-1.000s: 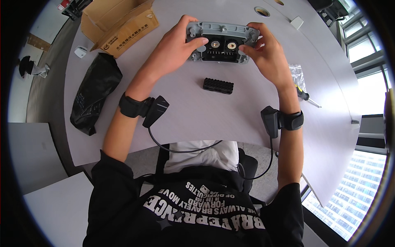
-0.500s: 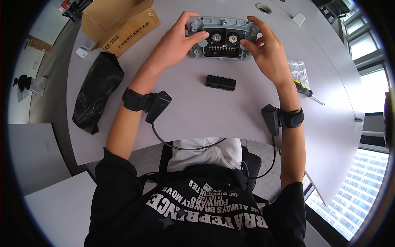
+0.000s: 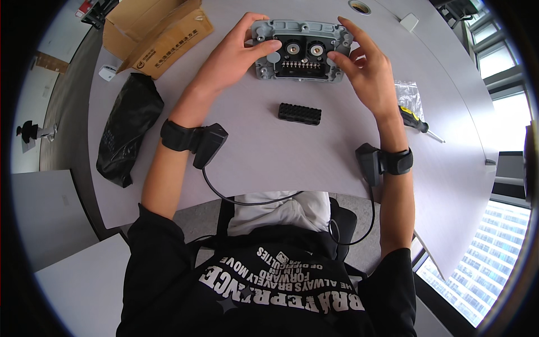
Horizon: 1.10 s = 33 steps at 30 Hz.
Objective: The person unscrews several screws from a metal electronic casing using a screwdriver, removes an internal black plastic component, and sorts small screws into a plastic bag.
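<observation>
Grey at the frame and black within, a housing (image 3: 303, 52) is held between the left grip (image 3: 238, 55) and the right grip (image 3: 368, 70), its open face turned toward the camera. The left end is pinched by the left grip, thumb laid across the front and fingers wrapped behind; the right end is clasped by the right grip, thumb set at the inner edge and forefinger at the upper corner. Between the two grips, a pair of round terminals (image 3: 293, 49) is displayed above a row of metal pins (image 3: 302, 65). Whether the lower edge is rested on the pale tabletop (image 3: 264, 151) cannot be told. Steadying of the housing from both ends is judged to be the step in hand; for any next move, even support and a level tilt would be called for. Below and between the grips, a black ribbed block (image 3: 300, 114) is left untouched. Below and right of the right grip, a screwdriver (image 3: 412, 119) is laid near a clear plastic bag (image 3: 410, 94). Left of the left grip, an open cardboard box (image 3: 171, 49) is seen, with a black bag (image 3: 130, 129) placed below it.
</observation>
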Tool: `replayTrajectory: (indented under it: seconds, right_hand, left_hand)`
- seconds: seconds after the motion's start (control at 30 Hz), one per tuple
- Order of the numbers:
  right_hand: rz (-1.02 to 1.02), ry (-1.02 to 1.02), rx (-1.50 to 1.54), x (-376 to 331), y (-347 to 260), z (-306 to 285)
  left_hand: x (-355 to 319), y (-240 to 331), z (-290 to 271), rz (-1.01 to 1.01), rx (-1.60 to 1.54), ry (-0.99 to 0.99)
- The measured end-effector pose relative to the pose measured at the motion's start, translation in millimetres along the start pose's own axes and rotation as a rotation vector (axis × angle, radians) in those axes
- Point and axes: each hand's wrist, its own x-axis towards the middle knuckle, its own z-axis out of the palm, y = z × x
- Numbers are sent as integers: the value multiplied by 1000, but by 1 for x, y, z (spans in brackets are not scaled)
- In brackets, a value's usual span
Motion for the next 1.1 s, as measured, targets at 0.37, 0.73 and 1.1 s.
replayTrajectory:
  seconds: [0.37, 0.73, 1.1]
  right_hand:
    - [5, 23, 3, -6, 9, 5]
    - [319, -182, 112, -19, -12, -16]
    - [314, -97, 295, -40, -33, 7]
  left_hand:
    - [3, -7, 2, 8, -79, -18]
    - [-1, -5, 4, -108, -155, -38]
    - [8, -11, -2, -298, -359, -123]
